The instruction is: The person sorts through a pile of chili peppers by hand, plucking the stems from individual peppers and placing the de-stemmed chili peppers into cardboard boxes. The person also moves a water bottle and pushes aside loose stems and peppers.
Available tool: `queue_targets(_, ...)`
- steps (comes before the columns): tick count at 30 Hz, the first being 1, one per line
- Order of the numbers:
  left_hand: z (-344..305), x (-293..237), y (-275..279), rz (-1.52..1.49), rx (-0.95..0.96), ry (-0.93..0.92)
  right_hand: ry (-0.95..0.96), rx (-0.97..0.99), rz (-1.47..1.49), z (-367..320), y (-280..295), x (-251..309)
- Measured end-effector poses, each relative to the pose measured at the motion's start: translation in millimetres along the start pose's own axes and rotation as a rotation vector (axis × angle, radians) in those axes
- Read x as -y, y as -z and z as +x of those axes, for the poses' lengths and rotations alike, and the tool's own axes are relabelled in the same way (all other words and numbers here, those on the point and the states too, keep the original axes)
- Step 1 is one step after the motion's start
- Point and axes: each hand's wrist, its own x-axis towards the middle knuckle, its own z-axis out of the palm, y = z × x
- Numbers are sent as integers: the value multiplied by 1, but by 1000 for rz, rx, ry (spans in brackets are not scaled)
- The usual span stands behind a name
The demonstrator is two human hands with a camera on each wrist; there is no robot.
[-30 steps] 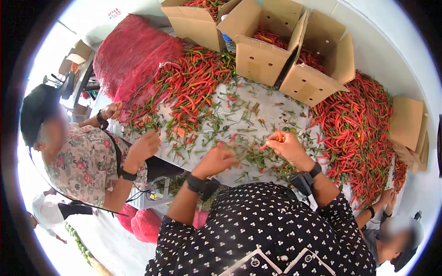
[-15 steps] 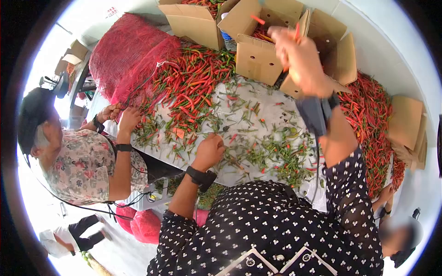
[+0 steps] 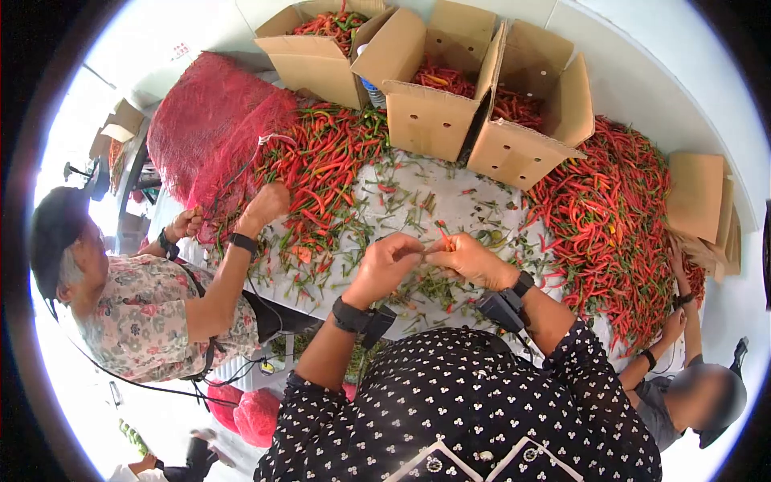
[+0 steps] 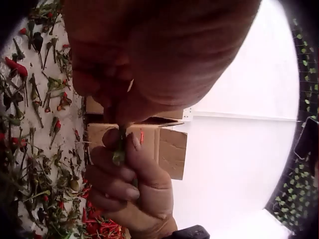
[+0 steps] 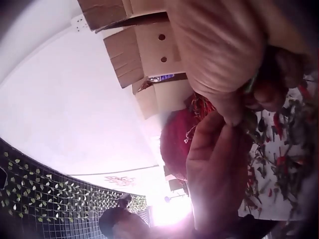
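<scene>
Both hands meet in front of the body, above the stem-strewn white tabletop (image 3: 385,181). My right hand (image 3: 474,261) holds a red chili pepper (image 3: 444,234) that sticks up from between its fingers. In the left wrist view, a green chili stem (image 4: 119,152) shows between the right thumb and fingers, its upper end reaching the left fingertips. My left hand (image 3: 385,269), fingers curled, pinches at that end. The right wrist view shows the left hand (image 5: 214,169) touching the right fingertips. The palm of the right hand (image 5: 219,55) hides most of what it holds.
Open cardboard boxes (image 3: 434,128) of red chilies line the back. Chili heaps lie at left (image 3: 325,161) and right (image 3: 610,217), beside a red mesh sack (image 3: 209,128). One person (image 3: 152,297) works at left, another (image 3: 683,402) at right. Loose stems (image 3: 401,209) litter the tabletop.
My right hand was out over the boxes half a second ago with red chilies in the air near it; now it is back at the left hand, which has shifted slightly right.
</scene>
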Motion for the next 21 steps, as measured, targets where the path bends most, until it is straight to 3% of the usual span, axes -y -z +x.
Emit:
queue_targets(6, 8, 7, 18, 72, -90, 94, 15, -89, 19, -14, 20, -23)
queue_targets(8, 24, 30, 45, 201, -345, 41, 16, -159, 184, -13, 31, -47)
queue_targets(10, 47, 42, 73, 284, -484, 55, -5, -203, 179, -19, 35, -59)
queue_targets(14, 113, 7, 108, 502, -529, 49, -48, -181, 445, -24, 46, -75)
queue_targets(16, 152, 11, 117, 303, -526, -30, -34, -175, 566, -30, 52, -79)
queue_targets(18, 181, 21, 117, 373, -611, -222, 97, -113, 875, -28, 54, -69)
queue_targets(19, 183, 20, 112, 149, -585, -106, 105, -135, 882, -30, 54, -62)
queue_targets(21, 179, 34, 102, 286, -575, -104, 169, -63, 1065, -34, 54, -48)
